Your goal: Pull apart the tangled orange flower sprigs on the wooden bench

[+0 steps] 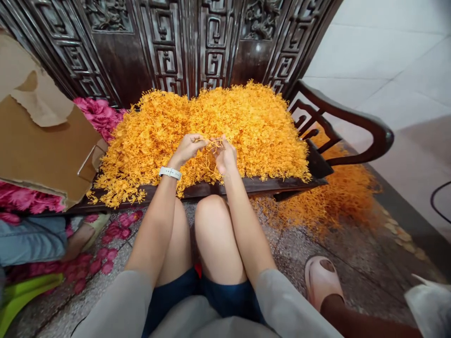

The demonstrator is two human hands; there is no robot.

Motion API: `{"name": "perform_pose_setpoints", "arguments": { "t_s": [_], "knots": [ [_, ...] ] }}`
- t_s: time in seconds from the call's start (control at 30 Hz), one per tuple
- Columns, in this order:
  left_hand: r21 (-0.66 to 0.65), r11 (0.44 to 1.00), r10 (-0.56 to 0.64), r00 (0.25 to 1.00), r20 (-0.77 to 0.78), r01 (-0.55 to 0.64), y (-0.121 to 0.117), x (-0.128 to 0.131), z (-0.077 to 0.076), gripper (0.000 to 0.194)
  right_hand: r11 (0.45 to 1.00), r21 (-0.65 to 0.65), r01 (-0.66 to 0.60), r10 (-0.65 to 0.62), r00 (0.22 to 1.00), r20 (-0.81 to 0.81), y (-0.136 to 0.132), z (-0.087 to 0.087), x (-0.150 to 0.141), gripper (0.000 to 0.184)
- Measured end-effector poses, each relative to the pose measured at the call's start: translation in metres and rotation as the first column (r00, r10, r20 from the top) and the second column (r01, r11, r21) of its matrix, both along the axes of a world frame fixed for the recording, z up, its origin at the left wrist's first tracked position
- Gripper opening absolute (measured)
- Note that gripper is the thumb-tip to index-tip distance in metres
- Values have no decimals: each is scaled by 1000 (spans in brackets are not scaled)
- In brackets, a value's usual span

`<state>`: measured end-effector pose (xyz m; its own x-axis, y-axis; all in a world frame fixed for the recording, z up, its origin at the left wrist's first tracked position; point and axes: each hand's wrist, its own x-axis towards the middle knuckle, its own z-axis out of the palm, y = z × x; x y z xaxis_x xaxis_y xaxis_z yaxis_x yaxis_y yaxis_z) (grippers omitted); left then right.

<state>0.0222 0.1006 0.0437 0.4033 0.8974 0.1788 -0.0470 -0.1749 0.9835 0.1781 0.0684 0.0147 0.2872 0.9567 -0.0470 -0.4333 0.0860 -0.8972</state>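
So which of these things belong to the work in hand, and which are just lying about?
Likely in use:
left hand and right hand
yellow strands they hold
yellow heap
bench beneath it

Apparently just lying about:
torn cardboard
scattered pink pieces

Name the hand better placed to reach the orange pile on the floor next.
Likely the right hand: it is nearer the orange pile, to its right. The left hand is farther off, and both seem occupied with thin orange strands.
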Motion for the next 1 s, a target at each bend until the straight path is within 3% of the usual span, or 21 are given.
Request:
{"name": "perform_pose_setpoints", "arguments": {
  "t_s": [0.1, 0.17, 0.23, 0.37, 0.5, 0.63, 0.77, 0.93, 1.0],
  "knots": [
    [230, 973, 44, 985, -169, -3, 0, 11, -8, 32, 998, 42, 45, -47, 997, 59, -1, -1, -1, 63],
    [310, 951, 89, 961, -262, -3, -2, 18, -12, 29, 995, 75, 70, -75, 995, 69, -3, 0, -1, 65],
    [342, 940, 110, 943, -315, 5, -5, 24, -14, 27, 991, 94, 92, -100, 992, 80, -3, 2, 1, 67],
    [282, 951, -18, 932, -362, 128, -9, 28, -16, 45, 991, 74, 112, -120, 986, 113, 5, 8, 6, 67],
    [206, 976, -14, 963, -271, 72, -9, 29, -14, 51, 998, 48, 46, -49, 997, 57, 30, 19, 7, 66],
    [160, 987, 24, 996, -86, -10, -8, 31, -7, 61, 993, 24, -112, 112, 994, 1, 60, 38, 6, 61],
    [6, 994, 108, 992, 69, -108, -3, 33, -5, 61, 971, -15, -239, 237, 968, -86, 85, 57, 0, 48],
    [-62, 976, 217, 958, 186, -209, -3, 29, -2, 63, 950, -100, -297, 279, 946, -164, 112, 71, -16, 45],
    [-38, 983, 181, 970, 160, -177, -12, 26, 3, 62, 964, -104, -246, 220, 952, -215, 127, 79, -12, 49]
  ]
}}
